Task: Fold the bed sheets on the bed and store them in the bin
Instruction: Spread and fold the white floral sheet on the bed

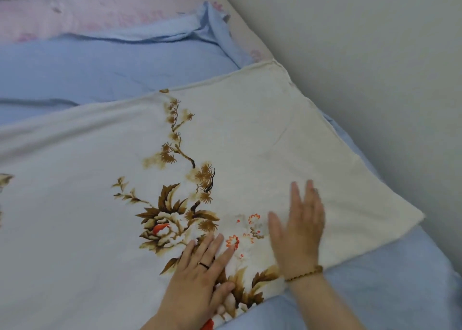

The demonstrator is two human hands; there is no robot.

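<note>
Along a pale wall (375,54), a bed (100,17) under a pink-flowered cover. Over most of it, a light blue sheet (112,62), rumpled toward the far corner. On top of that, a white floral sheet (100,179), spread nearly flat, with its near right corner reaching toward the bed's wall side. No bin in view.

Flat on the floral sheet near its front edge, the left hand (197,277), fingers straight and slightly spread, gripping nothing, thumb beside a small bunch of cloth. Just to its right, the right hand (300,232), blurred, fingers straight and fanned, palm down on or barely above the cloth; cannot tell which. Holding nothing either. A dark ring (203,265) on the left hand, a beaded bracelet (303,274) at the right wrist.

Judged from this: smoothing before a fold, storing far off. Next, probably: pinch an edge or corner in each hand, lift, and carry it across to the opposite edge, keeping layers aligned and wrinkles out.
</note>
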